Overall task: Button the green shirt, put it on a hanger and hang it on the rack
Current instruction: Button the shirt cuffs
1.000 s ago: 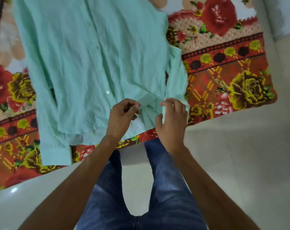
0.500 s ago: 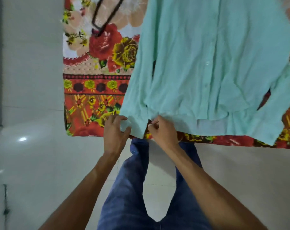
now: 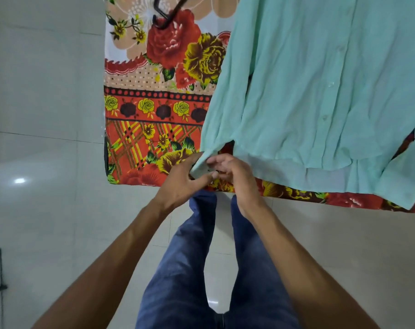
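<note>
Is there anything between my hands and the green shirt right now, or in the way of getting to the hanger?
Nothing is in the way. Both the left hand and right hand are already on the sleeve cuff of the green shirt. The black hanger lies uncovered on the floral bedsheet; no rack is visible.

1 green shirt (image 3: pixel 320 79), 1 hanger (image 3: pixel 164 16), 2 hands, 1 floral sheet (image 3: pixel 154 119).
</note>
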